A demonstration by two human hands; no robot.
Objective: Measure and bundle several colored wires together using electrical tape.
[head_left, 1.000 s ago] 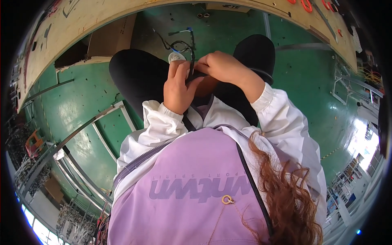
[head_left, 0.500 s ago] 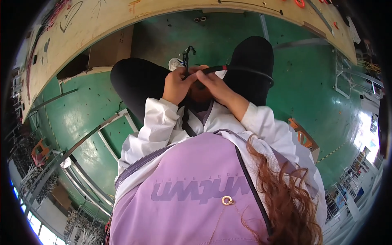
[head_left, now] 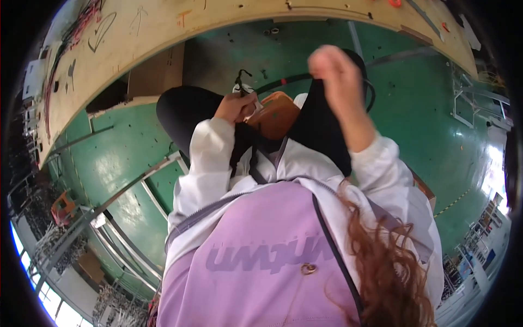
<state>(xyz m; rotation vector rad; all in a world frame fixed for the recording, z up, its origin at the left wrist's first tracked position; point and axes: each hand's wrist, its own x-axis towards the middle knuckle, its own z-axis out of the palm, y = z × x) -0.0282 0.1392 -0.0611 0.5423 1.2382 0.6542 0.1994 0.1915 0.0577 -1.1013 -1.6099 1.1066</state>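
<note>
Head view: left hand [head_left: 238, 107] clasped the red-banded black cable [head_left: 298, 78], which ran rightward; right hand [head_left: 342, 82] stood apart, grip indeterminable.

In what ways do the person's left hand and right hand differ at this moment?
The left hand is fairly sharp, while the right hand is blurred. The left hand is closed on a black cable; whether the right hand holds anything is unclear. The right hand appears higher in the picture than the left hand. Both are bare, below white sleeves.
</note>
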